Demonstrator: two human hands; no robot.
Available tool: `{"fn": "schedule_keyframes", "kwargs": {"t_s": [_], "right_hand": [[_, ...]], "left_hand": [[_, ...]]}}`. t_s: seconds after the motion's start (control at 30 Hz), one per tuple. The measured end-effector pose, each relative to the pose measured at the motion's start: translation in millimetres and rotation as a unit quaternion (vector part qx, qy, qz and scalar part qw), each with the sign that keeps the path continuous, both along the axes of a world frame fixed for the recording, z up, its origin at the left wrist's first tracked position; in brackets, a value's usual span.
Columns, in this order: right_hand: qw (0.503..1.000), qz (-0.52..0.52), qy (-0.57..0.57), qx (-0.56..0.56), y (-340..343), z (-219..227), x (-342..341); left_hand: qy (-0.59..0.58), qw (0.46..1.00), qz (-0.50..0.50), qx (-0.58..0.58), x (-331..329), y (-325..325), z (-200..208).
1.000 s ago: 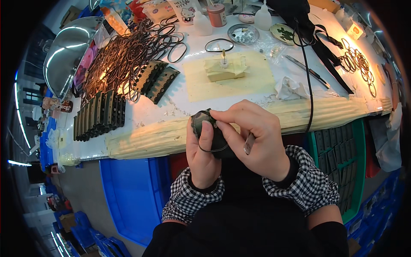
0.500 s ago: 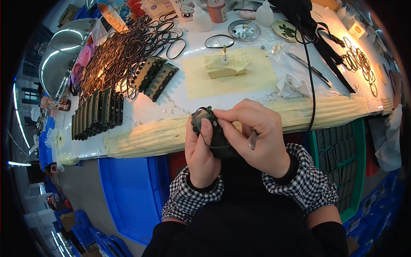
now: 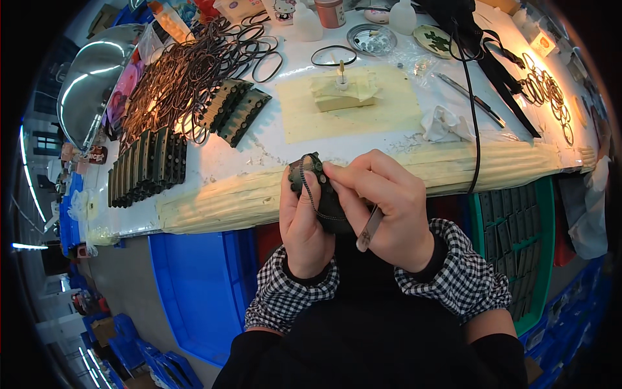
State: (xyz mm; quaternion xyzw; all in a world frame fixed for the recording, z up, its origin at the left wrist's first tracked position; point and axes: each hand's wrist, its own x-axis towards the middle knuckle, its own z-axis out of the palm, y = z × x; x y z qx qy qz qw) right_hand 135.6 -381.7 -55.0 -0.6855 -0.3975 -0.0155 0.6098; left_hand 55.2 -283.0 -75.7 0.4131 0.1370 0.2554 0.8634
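Note:
My left hand (image 3: 304,223) grips a dark green toy tank hull (image 3: 330,206) with small round wheels along its upper edge. A thin, black ridged track band (image 3: 302,176) hangs in a loop over the hull and crosses my left thumb. My right hand (image 3: 389,201) is closed, its thumb and index fingertips pressed against the wheeled edge. Out of its curled fingers sticks the end of a flat metal tool (image 3: 368,232), whose tip is hidden. Both hands are just in front of the table's padded edge.
Camouflaged hulls (image 3: 149,170) stand in rows on the left, beside a heap of black bands (image 3: 188,74). A foam block (image 3: 343,96) holds a small upright applicator. A pen-like knife (image 3: 472,100) lies right. Below are a blue bin (image 3: 194,285) and a green tray (image 3: 481,240).
The metal tool has swung down and now sticks out further below my right hand. The hull has tilted slightly, and the band's loop hangs narrower over it. My fingertips stay at the wheeled edge.

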Motion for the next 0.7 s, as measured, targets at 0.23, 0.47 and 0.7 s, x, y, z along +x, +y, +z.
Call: {"fn": "schedule_keyframes", "kwargs": {"t_s": [0.23, 0.47, 0.7], "right_hand": [[0.990, 0.054, 0.127, 0.005, -5, 8, 3], [0.994, 0.054, 0.093, 0.001, -5, 4, 5], [0.993, 0.067, -0.083, -0.041, -8, -1, 10]], "left_hand": [[-0.018, 0.999, -0.023, -0.016, 0, 5, -2], [-0.019, 1.000, -0.019, -0.017, 0, 1, 0], [-0.010, 0.999, -0.003, -0.035, -3, 2, -9]]}}
